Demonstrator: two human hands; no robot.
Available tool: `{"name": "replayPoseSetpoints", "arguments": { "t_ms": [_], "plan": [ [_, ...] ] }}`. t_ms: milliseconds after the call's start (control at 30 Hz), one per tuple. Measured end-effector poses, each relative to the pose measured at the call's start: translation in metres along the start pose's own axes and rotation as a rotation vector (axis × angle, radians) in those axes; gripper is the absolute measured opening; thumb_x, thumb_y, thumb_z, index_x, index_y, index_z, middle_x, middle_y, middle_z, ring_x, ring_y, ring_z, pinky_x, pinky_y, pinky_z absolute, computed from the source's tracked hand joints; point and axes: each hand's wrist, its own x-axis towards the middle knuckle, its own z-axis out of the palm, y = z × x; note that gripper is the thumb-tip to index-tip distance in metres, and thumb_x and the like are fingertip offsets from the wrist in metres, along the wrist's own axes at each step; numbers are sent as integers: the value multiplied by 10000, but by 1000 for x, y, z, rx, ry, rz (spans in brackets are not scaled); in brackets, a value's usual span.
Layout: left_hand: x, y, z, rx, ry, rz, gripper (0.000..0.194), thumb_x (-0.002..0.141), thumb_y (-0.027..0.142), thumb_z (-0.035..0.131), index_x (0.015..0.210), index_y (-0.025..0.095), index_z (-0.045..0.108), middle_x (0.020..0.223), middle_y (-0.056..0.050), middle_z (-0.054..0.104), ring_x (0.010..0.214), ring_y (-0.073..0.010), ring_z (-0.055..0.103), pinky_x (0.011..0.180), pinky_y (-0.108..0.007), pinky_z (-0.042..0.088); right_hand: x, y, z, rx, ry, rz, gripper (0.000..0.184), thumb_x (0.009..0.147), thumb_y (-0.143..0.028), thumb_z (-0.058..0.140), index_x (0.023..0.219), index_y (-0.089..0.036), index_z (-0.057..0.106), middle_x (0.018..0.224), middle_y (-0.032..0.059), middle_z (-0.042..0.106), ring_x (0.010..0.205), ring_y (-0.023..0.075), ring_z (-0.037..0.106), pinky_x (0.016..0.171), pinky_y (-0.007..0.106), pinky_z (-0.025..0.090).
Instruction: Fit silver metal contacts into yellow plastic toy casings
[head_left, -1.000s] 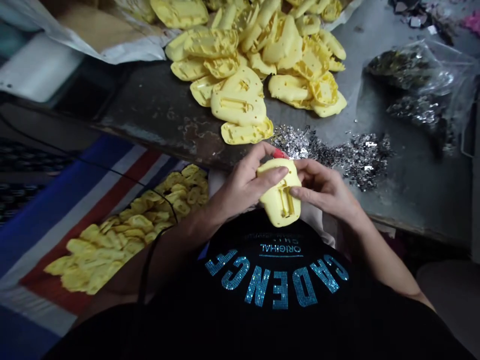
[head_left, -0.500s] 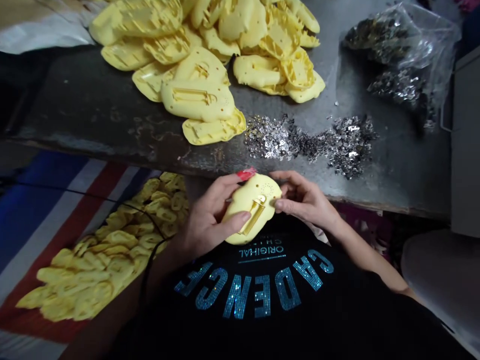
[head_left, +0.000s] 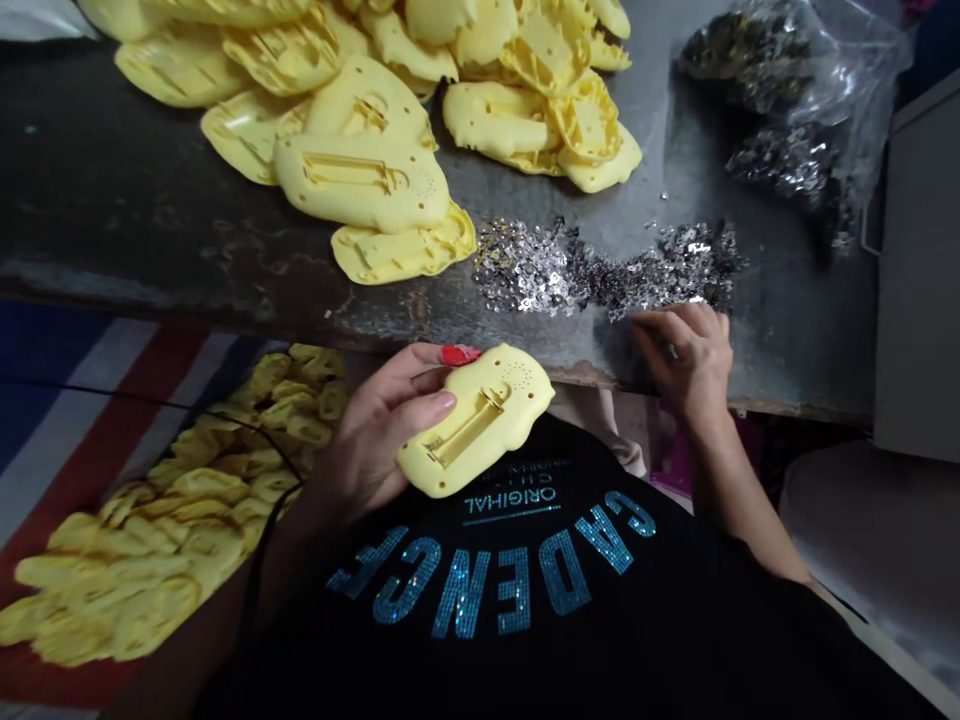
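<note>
My left hand (head_left: 394, 420) grips a yellow plastic casing (head_left: 480, 420) above my lap, thumb on its upper face and a red wrap on one fingertip. That face has a long battery slot, several holes and a patch of tiny perforations. On the table's near edge, my right hand (head_left: 686, 350) is bent down with its fingers drawn together at the front of a heap of small shiny metal pieces (head_left: 532, 270). Whatever lies between those fingertips is too small and hidden to make out.
Many yellow casings (head_left: 360, 180) are heaped on the dark metal table (head_left: 187, 260). A clear plastic bag (head_left: 855, 90) of metal pieces lies at the back right. More casings (head_left: 172, 520) fill a striped sheet (head_left: 150, 370) below left, crossed by a black cable (head_left: 247, 430).
My right hand has let go of the casing and moved right to the metal pieces. My left hand keeps the casing, now tilted and further left. The view has shifted over the table.
</note>
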Motion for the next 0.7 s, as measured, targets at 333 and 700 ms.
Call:
{"name": "replayPoseSetpoints", "arguments": {
  "t_ms": [333,700],
  "plan": [
    [5,3,8,10,29,5,388,862,335,840,1211,228,708,1078,-34,844,850,-195,791,700,-271,691,5,2,-6,32,-64,5,160,1083,-367,657,1049,-270,781,936,32,761,945,253,638,871,415,380],
    [11,-1,11,-91,-52,5,367,865,288,750,1219,197,711,1182,-80,839,947,-263,818,755,-333,717,18,-2,5,-33,-124,-27,161,1090,-364,625,1105,-269,754,988,45,768,990,276,630,890,425,386]
  ]
}}
